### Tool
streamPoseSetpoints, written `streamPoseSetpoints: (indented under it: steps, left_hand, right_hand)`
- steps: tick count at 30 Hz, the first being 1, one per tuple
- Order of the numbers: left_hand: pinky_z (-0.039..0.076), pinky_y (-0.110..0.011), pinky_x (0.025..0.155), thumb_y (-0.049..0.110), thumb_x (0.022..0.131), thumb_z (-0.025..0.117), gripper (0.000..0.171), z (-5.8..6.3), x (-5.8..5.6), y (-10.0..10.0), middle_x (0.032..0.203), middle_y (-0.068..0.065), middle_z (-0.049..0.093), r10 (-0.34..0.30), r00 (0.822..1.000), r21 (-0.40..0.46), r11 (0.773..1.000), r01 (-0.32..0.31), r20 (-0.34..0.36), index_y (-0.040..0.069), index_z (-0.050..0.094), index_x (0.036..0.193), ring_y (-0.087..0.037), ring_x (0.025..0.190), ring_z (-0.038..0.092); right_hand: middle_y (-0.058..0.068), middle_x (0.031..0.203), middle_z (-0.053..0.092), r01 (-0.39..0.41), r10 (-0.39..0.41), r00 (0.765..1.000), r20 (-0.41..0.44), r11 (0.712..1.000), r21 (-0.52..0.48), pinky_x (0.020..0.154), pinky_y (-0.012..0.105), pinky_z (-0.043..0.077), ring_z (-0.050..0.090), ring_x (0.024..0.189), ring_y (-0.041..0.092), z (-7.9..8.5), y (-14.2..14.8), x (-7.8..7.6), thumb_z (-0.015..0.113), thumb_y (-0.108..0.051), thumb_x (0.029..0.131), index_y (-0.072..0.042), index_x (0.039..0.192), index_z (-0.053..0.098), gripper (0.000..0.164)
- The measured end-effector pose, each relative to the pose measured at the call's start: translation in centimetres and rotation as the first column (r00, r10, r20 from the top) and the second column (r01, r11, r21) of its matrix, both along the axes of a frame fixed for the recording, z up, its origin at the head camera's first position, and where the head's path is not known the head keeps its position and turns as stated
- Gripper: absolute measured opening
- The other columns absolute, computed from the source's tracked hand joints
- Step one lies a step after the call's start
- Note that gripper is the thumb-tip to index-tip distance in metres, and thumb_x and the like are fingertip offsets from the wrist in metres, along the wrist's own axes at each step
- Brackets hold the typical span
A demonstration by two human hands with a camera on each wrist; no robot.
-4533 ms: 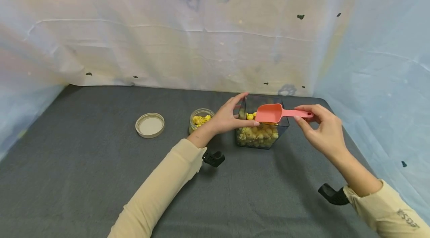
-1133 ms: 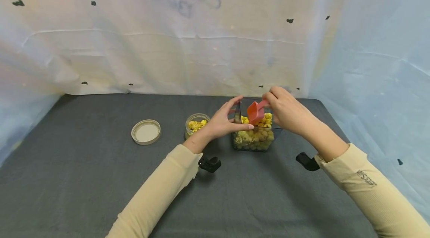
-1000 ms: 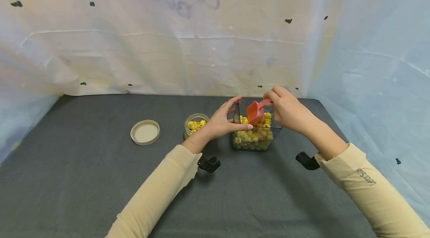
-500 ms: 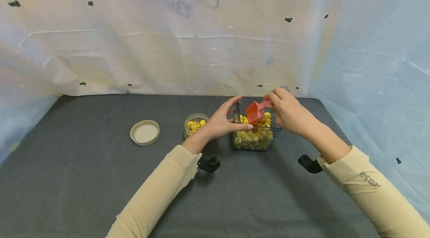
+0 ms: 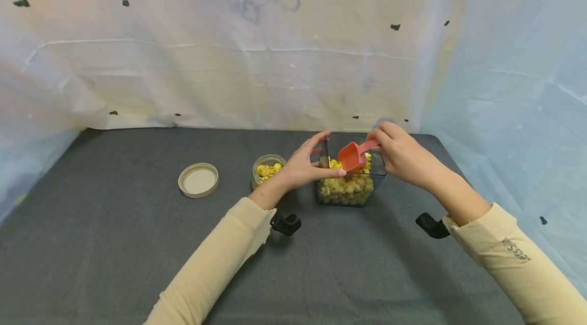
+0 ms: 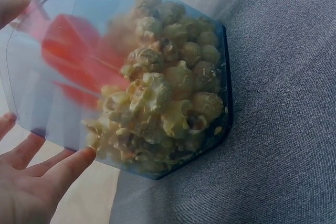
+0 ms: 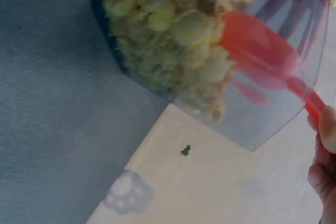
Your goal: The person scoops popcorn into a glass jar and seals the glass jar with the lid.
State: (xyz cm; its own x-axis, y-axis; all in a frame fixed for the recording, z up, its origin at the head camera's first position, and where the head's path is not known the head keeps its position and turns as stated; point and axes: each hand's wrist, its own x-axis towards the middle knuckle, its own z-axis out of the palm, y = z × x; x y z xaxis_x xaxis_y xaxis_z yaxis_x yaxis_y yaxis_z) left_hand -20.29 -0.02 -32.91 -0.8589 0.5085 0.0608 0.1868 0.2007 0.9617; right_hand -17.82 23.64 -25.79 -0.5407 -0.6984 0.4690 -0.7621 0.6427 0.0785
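Note:
A clear, dark-tinted plastic container (image 5: 378, 178) stands on the table, partly filled with yellow popcorn (image 5: 341, 191). My left hand (image 5: 301, 166) holds it by the left side, thumb along the front rim and fingers spread on the far side. In my right hand (image 5: 405, 158), the handle of a pink-red scoop (image 5: 352, 157) is pinched between thumb and fingers. The scoop's bowl is tilted down inside the container. Through the wall in the left wrist view, the scoop (image 6: 71, 51) meets the popcorn (image 6: 157, 93); its tip is partly hidden among the pieces.
Left of the container is an open glass jar (image 5: 255, 180) with popcorn in it, partly behind my left wrist. Farther left lies a round lid (image 5: 198, 181). A patterned sheet (image 5: 206, 75) hangs behind the dark grey table (image 5: 114, 243).
The scoop was level above the container 4.5 seconds ago, then went down into it. In the last half second my right hand shifts slightly right and the scoop turns. The left hand keeps its hold.

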Motion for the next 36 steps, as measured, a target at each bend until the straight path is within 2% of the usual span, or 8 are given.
streamPoseSetpoints:
  steps: [4, 9, 14, 20, 26, 36]
  left_hand:
    - [0.042, -0.046, 0.106, 0.033, 0.078, 0.080, 0.089, 0.0, -0.1, -0.1, 0.154, 0.001, 0.026, 0.005, 1.000, 0.004, 1.000, -0.005, 0.003, 0.038, 0.026, 0.149, -0.032, 0.141, 0.032]
    - [0.041, -0.046, 0.107, 0.033, 0.078, 0.080, 0.089, 0.1, -0.1, -0.2, 0.154, 0.001, 0.026, 0.011, 1.000, 0.003, 1.000, -0.011, 0.006, 0.038, 0.026, 0.149, -0.031, 0.140, 0.032]
    - [0.041, -0.046, 0.107, 0.034, 0.078, 0.079, 0.089, 0.0, -0.1, -0.2, 0.154, 0.000, 0.027, 0.004, 1.000, 0.008, 1.000, -0.004, 0.000, 0.037, 0.026, 0.150, -0.031, 0.140, 0.032]
    - [0.041, -0.044, 0.107, 0.032, 0.078, 0.080, 0.089, 0.0, 0.0, -0.1, 0.154, 0.001, 0.026, 0.007, 1.000, 0.006, 1.000, -0.007, 0.003, 0.038, 0.026, 0.149, -0.030, 0.140, 0.032]
    - [0.042, -0.044, 0.106, 0.032, 0.078, 0.079, 0.088, 0.1, 0.2, 0.0, 0.154, 0.003, 0.025, 0.009, 1.000, -0.004, 1.000, -0.009, 0.008, 0.040, 0.026, 0.148, -0.028, 0.141, 0.032]
    - [0.041, -0.045, 0.107, 0.031, 0.078, 0.080, 0.088, 0.0, 0.2, 0.1, 0.155, 0.003, 0.024, 0.002, 1.000, 0.006, 1.000, -0.002, 0.006, 0.039, 0.027, 0.148, -0.029, 0.142, 0.031]
  right_hand:
    - [0.014, 0.085, 0.050, -0.006, 0.006, 1.000, 0.012, 0.999, 0.039, 0.066, 0.034, 0.040, 0.045, 0.076, 0.026, 0.3, -0.9, -0.1, 0.062, 0.020, 0.077, 0.008, 0.098, 0.060, 0.025]
    - [0.014, 0.087, 0.051, -0.017, 0.015, 0.998, 0.058, 0.999, 0.033, 0.067, 0.035, 0.043, 0.046, 0.077, 0.025, -0.4, -1.8, -0.3, 0.059, 0.021, 0.079, 0.008, 0.100, 0.059, 0.025]
    - [0.012, 0.086, 0.051, 0.011, -0.008, 0.994, 0.106, 1.000, -0.025, 0.066, 0.034, 0.042, 0.045, 0.075, 0.022, -1.2, -1.9, -0.5, 0.058, 0.017, 0.084, 0.006, 0.100, 0.060, 0.019]
    - [0.012, 0.090, 0.054, 0.086, -0.064, 0.975, 0.211, 0.991, -0.099, 0.066, 0.034, 0.039, 0.043, 0.075, 0.019, -2.2, -1.1, -0.4, 0.056, 0.014, 0.088, 0.005, 0.101, 0.061, 0.017]
    - [0.008, 0.085, 0.053, 0.114, -0.066, 0.971, 0.231, 0.974, -0.198, 0.061, 0.030, 0.035, 0.039, 0.069, 0.013, -2.7, -0.3, 0.0, 0.058, 0.008, 0.090, 0.002, 0.101, 0.062, 0.012]
    - [0.005, 0.083, 0.052, 0.190, -0.111, 0.950, 0.291, 0.946, -0.262, 0.058, 0.025, 0.034, 0.038, 0.067, 0.009, -2.9, 1.1, 0.8, 0.059, 0.004, 0.091, 0.001, 0.104, 0.062, 0.014]
